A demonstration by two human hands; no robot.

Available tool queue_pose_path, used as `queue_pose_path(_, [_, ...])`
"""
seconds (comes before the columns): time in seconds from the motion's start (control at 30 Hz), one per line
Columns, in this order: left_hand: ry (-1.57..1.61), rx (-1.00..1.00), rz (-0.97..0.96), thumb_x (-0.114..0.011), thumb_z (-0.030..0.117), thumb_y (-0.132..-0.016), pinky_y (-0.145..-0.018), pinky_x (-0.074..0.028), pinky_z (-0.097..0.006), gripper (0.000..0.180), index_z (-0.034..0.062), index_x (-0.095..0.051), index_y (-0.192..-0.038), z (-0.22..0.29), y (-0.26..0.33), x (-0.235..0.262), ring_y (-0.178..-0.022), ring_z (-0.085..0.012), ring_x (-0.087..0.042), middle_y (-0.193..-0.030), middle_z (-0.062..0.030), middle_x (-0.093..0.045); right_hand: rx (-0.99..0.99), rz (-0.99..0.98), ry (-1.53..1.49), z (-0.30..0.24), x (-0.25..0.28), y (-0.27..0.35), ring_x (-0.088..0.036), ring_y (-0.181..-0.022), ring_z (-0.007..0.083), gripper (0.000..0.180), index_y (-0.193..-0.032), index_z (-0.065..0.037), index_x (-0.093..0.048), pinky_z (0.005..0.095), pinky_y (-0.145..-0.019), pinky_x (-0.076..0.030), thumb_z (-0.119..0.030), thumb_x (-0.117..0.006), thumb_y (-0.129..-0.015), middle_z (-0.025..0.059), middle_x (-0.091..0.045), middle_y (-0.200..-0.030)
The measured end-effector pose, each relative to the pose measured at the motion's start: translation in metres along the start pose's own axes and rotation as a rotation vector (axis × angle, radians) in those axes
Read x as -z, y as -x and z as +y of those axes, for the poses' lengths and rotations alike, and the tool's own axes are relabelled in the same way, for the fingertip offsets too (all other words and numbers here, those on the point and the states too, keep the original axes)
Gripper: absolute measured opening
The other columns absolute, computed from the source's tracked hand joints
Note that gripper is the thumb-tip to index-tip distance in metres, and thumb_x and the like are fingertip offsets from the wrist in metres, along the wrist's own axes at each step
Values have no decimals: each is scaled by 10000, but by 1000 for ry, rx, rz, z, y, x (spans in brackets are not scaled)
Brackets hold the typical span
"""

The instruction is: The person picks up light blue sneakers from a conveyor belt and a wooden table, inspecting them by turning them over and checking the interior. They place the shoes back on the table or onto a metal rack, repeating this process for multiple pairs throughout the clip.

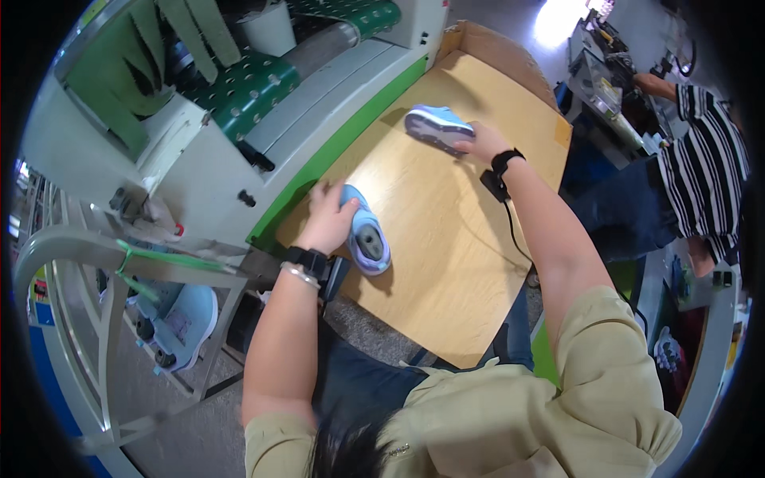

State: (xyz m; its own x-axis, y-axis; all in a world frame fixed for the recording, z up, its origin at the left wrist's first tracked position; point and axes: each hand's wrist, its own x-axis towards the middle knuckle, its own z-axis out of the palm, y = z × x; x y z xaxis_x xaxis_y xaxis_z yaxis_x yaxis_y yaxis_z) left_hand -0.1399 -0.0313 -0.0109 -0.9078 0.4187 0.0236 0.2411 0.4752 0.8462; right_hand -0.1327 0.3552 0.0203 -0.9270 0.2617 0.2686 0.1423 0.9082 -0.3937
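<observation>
On the wooden table top (430, 271) rests a light blue and lilac shoe (373, 256), its opening facing up with a dark grey insert (369, 240) inside. My left hand (328, 221) is at its far end, the thumb over the upper; the other fingertips are slightly blurred. Farther off and to the right, a second blue shoe (434, 126) is tipped on its side, so its greyish sole shows. My right hand (484, 144) grips that one by the end closest to me. Whether this shoe touches the table, I cannot tell.
A machine with a perforated green belt (247, 95) runs along the table's left and far side. At lower left stands a grey metal rack (111, 319) with more blue shoes (187, 319). A person in a striped shirt (705, 167) works at the right. A cable (514, 231) hangs from my right wrist.
</observation>
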Motion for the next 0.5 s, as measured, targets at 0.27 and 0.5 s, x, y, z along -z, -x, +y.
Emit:
queue_pose_path(0.27, [24,58,-43,-548,332,-1054,-1117,-402,-349,593,-80,-444,-1468,0,13,11,-1330,-293,-532,-1450,-232,-538,402,-26,73,5,31,92,-616,-1106,364,482,-1349,-102,-597,412,-994,-485,-48,-686,-879,157,-662,-1231])
queue_pose_path(0.5, [51,114,-122,-692,362,-964,-1135,-397,-367,728,-73,-424,-1482,31,27,11,-1382,-325,-490,-1517,-274,-444,-401,-309,-1055,-5,19,171,-595,-1181,200,419,-1446,-40,-535,328,-1044,-453,-101,-562,-1033,105,-629,-1322])
